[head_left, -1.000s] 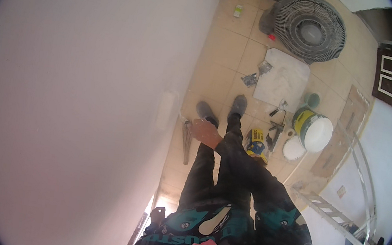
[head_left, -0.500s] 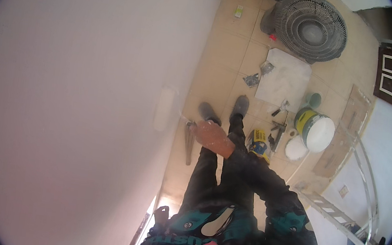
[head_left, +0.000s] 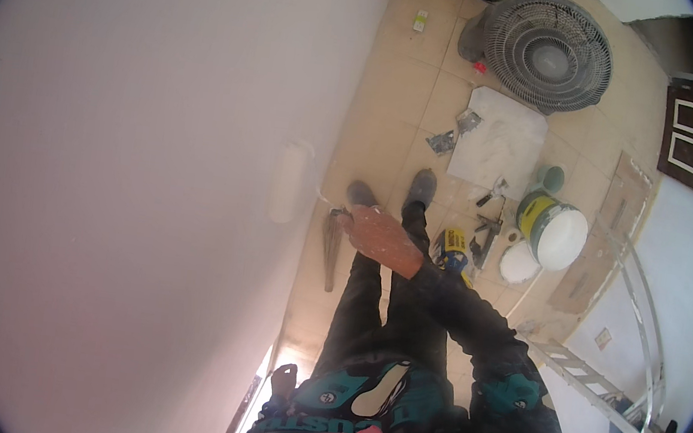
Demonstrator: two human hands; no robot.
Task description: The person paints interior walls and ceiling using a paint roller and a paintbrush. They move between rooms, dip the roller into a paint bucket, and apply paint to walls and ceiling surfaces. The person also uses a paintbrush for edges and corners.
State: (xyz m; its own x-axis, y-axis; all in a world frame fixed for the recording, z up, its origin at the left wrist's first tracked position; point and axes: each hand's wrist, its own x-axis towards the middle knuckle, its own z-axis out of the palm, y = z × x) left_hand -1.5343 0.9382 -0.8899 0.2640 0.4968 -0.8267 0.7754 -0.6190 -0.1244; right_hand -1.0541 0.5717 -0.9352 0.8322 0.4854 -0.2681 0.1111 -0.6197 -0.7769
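Fingers of the right hand (head_left: 377,236) are curled closed around the thin handle of a paint roller (head_left: 288,182); the roller sleeve lies flat against the white wall (head_left: 135,173), upright, just left of the hand. The right forearm, in a dark sleeve, comes up from the lower edge of the head view. The left hand (head_left: 284,379) hangs low beside the hip near the foot of the wall; whether its fingers are open or closed cannot be told.

Head view, room: the wall fills the left half of the picture. Beige floor tiles (head_left: 395,101) run along its base. Both shoes stand on the tiles close to the wall. A long dark tool (head_left: 332,245) lies on the floor just beside the wall. Toward the far edge of the floor stands a round floor fan (head_left: 548,51). A white sheet (head_left: 499,140) lies before it. A paint bucket (head_left: 551,229) with yellow band stands near its loose lid (head_left: 519,262). An aluminium ladder (head_left: 602,391) lies at the right edge.
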